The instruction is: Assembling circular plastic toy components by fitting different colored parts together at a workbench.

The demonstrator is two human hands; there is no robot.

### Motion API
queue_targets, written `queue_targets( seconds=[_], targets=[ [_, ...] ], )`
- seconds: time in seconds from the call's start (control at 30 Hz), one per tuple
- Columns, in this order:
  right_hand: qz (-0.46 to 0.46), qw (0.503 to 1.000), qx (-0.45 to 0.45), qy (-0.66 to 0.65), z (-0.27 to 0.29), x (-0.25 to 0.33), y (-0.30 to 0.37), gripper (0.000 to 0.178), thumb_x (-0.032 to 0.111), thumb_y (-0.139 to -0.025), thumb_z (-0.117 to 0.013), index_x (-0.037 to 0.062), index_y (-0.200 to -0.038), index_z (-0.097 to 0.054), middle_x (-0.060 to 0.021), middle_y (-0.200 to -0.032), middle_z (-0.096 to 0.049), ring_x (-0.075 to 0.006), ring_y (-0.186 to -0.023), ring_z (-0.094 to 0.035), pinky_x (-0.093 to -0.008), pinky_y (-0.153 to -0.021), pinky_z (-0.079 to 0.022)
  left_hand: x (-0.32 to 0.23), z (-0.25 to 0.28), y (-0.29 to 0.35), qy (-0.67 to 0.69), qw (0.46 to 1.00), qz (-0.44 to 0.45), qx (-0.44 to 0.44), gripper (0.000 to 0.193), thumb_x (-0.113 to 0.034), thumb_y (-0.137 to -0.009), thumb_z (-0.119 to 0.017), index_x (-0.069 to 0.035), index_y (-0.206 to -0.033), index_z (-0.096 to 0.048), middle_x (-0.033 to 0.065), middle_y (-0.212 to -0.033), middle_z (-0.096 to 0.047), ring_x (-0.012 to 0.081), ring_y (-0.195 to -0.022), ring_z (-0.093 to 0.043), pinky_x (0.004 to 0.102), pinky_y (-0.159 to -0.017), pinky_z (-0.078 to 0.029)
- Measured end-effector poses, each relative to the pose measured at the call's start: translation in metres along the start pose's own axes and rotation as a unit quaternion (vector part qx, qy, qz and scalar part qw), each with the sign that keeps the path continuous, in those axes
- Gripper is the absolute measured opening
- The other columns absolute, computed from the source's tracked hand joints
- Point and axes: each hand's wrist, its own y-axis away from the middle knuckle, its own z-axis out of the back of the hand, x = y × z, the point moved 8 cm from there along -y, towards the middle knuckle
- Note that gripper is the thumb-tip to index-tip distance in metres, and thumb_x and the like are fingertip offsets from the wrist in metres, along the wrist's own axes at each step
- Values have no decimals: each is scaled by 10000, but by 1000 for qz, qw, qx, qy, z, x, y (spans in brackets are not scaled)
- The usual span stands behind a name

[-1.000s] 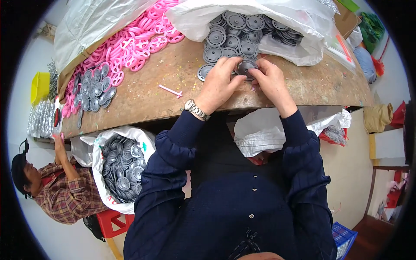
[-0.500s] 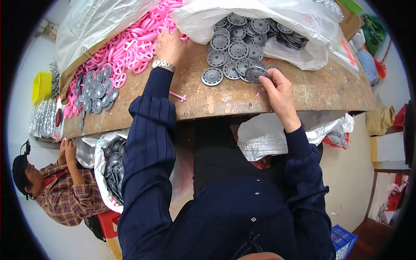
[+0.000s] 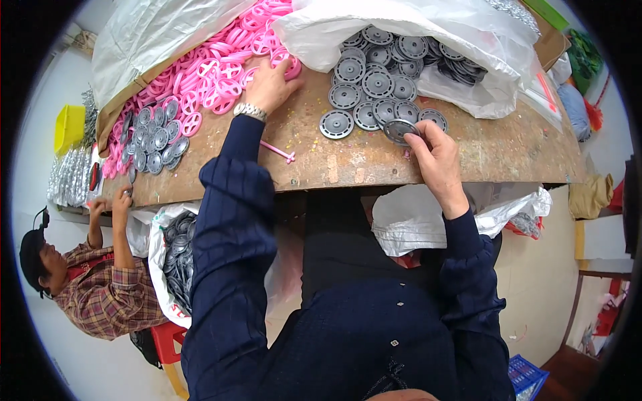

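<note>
My left hand (image 3: 269,88), with a metal watch on its wrist, reaches into the near edge of a heap of pink spoked plastic wheels (image 3: 207,70). Its fingers are apart, and a pink ring (image 3: 292,67) lies by the index finger and thumb; no firm hold on it shows. Between thumb and fingers, my right hand (image 3: 438,152) pinches a grey plastic wheel disc (image 3: 397,131) by its right edge, tilted just above the table. More grey discs (image 3: 378,83) lie behind it, spilling from a white plastic sack (image 3: 311,33).
On the wooden table (image 3: 321,164) lie a small pink rod (image 3: 277,152) and a cluster of grey-and-pink wheels (image 3: 157,137). A co-worker (image 3: 100,287) sits at the left beside a sack of grey parts (image 3: 177,260). Another white sack (image 3: 408,220) hangs below the table edge.
My left hand has pulled slightly nearer, its thumb now spread out. The right hand still pinches the disc, now lower in view. The co-worker's hands have moved up to the table edge.
</note>
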Motion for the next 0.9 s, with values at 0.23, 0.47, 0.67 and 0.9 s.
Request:
queue_targets(
  seconds=[0.23, 0.47, 0.67, 0.9],
  targets=[
    [1, 1000, -2, 18, 0, 1, 3, 103, 98, -895, -660, 4, -897, -619, -81, -694, -630, -149, -617, -632, -302, -575, -463, -41, 42, 71, 97, 986, -117, 71, 587, -359, -859, -717, -75, -1344, -547, 213, -1185, -582, 371, -1102, -551, 424, -941, -452],
    [-11, 1000, 17, -7, -3, -6, 2, 69, 64, -934, -618, -5, -925, -610, -12, -716, -608, -73, -657, -573, -244, -604, -443, -67, 71, 107, 163, 973, -112, 119, 513, -316, -873, -700, -24, -1278, -582, 168, -1125, -583, 315, -1038, -559, 388, -903, -451],
    [-19, 1000, 13, -1, -3, -2, 2, 72, 65, -935, -618, -3, -914, -604, -16, -711, -610, -73, -656, -577, -244, -599, -441, -60, 64, 77, 122, 990, -73, -22, 574, -342, -860, -710, -37, -1317, -544, 177, -1161, -586, 331, -1045, -569, 426, -902, -459],
    [0, 1000, 9, 3, -3, -4, 2, 75, 68, -935, -619, -2, -912, -603, -16, -699, -605, -73, -648, -569, -247, -598, -440, -67, 36, 63, 140, 987, -68, 34, 492, -320, -831, -725, 25, -1169, -630, 226, -1075, -627, 373, -1017, -593, 433, -885, -462]
  ],
)
